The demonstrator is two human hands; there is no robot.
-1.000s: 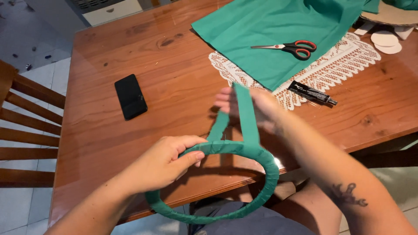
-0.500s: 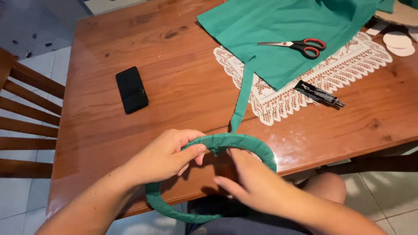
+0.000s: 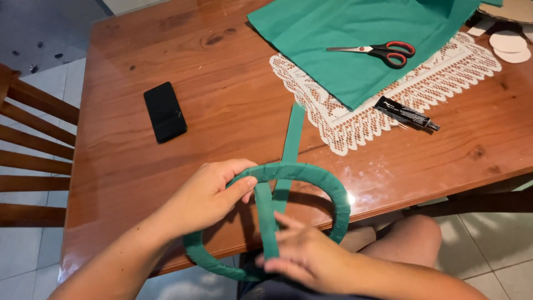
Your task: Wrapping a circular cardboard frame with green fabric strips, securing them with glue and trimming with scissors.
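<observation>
Table [image 3: 222,83]: brown wood, bearing all loose items; a slatted wooden chair [image 3: 28,150] stands at its left edge.
Green fabric sheet [image 3: 355,39]: spread at the far right of the table, partly over a white lace runner [image 3: 388,105].
Ring [image 3: 333,189]: a hoop wrapped in green fabric, held upright over the near table edge and the person's lap; half a second ago the strip ran from its top straight out across the table.
Green strip [image 3: 266,222]: now doubled, one length still trailing up the table toward the runner, the other drawn down through the ring's middle, so a fresh turn of wrapping is under way.
Left hand [image 3: 208,194]: fingers curled over the ring's upper left arc, thumb pressed to its inner side, gripping it.
Right hand [image 3: 302,253]: has moved inside the ring; fingers close together, pinching the strip's lower end.
Phone [image 3: 165,111]: black, flat, screen dark, left of centre, well apart from the hands.
Scissors [image 3: 377,51]: red and black handles, lying on the green sheet.
Tube [image 3: 406,113]: small, slim, black with pale print, lying askew on the runner's fringe.
Discs [image 3: 508,47]: pale round cut-outs, far right corner.
</observation>
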